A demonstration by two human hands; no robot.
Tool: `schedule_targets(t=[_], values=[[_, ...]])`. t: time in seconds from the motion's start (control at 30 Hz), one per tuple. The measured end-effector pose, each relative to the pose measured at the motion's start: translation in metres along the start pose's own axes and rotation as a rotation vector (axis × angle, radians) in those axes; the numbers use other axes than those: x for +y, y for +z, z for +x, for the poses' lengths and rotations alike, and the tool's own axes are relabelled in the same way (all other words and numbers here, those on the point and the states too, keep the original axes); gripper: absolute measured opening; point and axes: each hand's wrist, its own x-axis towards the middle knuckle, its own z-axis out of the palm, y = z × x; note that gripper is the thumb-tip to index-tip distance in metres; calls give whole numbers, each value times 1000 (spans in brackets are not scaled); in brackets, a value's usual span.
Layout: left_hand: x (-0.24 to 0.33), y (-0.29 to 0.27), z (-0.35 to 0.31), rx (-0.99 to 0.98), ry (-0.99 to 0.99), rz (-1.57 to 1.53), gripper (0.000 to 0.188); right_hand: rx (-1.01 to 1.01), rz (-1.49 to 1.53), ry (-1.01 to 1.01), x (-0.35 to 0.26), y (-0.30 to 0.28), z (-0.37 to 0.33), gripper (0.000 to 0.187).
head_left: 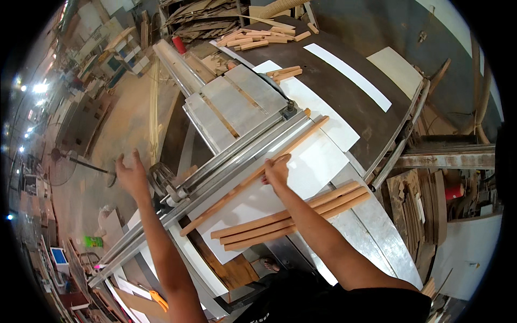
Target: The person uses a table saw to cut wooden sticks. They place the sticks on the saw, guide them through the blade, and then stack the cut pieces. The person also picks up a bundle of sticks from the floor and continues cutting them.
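Note:
My right hand [277, 172] is closed on the middle of a long, narrow wooden strip [226, 201]. That strip lies slantwise along a metal fence rail [245, 152], over a white sheet [318, 164]. Held up in the air to the left of the rail, my left hand [131, 171] has its fingers apart and nothing in it. Several similar wooden strips [253, 232] lie side by side under my right forearm, close to my body. Beyond the rail sits a grey metal sliding table [237, 105] with two slots.
Short cut wood pieces [258, 39] are heaped at the far end of the dark tabletop [328, 86]. A white strip [350, 75] lies there too. To the left stand a floor fan [62, 156] and an orange-handled tool [159, 300]. Stacked boards [409, 207] are at the right.

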Motion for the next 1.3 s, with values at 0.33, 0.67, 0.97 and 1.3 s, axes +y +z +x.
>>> schedule_targets(t=[0.33, 0.67, 0.97, 1.3], values=[[65, 45, -227, -871, 640, -49, 49, -15, -131, -29, -1, 7, -1, 93], [25, 70, -250, -621, 794, 129, 40, 30, -124, -52, -13, -33, 43, 90], [26, 46, -258, -774, 715, 1, 52, 227, -333, -159, 6, -55, 108, 103], [5, 26, -259, -903, 743, -10, 61, -13, -474, -86, -66, -149, 164, 88]])
